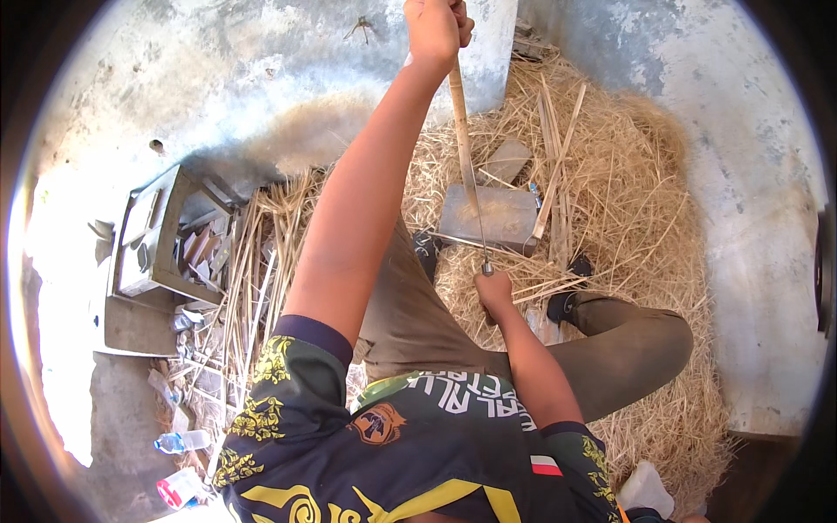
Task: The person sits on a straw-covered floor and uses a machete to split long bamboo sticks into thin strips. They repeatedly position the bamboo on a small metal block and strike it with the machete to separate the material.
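My left hand [436,33] is raised at the top of the view, its fingers closed around the upper end of a long, pale bamboo strip [459,109]. The strip slants down toward a flat, dark block [510,216] between my feet. Nearer my body, my right hand [494,292] grips the handle of a knife [487,268] with a metal collar. Its narrow blade points away from me and meets the line of the strip over the block. Exactly where blade and strip touch is too fine to tell.
Heaps of straw-like shavings [628,174] cover the floor. Longer bamboo strips [562,152] lie beyond the block, and others [253,279] lean at the left. A wooden box frame [166,231] stands by the wall, with a plastic bottle [183,441] lower left. Walls rise ahead and right.
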The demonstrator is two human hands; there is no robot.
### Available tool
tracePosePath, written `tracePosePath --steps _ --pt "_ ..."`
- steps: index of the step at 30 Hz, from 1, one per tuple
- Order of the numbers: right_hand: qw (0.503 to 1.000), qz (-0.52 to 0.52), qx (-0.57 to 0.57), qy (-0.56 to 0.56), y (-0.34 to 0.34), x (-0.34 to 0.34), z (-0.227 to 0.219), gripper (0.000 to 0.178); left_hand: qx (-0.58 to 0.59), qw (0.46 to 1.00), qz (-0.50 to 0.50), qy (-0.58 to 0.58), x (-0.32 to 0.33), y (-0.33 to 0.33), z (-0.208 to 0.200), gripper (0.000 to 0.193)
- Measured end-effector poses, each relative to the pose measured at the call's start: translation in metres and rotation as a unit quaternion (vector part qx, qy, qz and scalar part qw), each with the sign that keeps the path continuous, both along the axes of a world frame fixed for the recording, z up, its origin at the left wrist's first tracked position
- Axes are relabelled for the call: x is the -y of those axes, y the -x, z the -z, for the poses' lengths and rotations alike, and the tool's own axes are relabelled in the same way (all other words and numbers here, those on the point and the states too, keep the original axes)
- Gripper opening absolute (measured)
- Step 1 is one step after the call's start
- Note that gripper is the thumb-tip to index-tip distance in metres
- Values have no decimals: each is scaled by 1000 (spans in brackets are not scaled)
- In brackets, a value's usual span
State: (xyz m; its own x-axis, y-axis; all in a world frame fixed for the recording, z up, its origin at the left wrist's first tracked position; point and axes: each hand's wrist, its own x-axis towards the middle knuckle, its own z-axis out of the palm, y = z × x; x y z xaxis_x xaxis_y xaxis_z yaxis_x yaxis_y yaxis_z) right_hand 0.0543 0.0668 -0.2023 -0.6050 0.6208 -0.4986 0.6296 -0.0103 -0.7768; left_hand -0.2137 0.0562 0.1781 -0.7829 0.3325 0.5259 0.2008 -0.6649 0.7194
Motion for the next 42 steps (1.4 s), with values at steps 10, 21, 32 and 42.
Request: tracePosePath --steps 10,21,32,42 --pt "979 27 -175 -105 19 -18 -102 18 12 997 73 7 9 13 -8 61" --pt "858 180 -479 -36 47 -23 -204 30 11 1000 14 -7 9 10 -5 61" --pt "991 -42 11 -130 0 -4 1 26 -11 1000 -19 5 9 9 -2 60" --pt "835 24 -43 547 9 -29 -17 19 14 1000 25 -2 9 8 -2 60"
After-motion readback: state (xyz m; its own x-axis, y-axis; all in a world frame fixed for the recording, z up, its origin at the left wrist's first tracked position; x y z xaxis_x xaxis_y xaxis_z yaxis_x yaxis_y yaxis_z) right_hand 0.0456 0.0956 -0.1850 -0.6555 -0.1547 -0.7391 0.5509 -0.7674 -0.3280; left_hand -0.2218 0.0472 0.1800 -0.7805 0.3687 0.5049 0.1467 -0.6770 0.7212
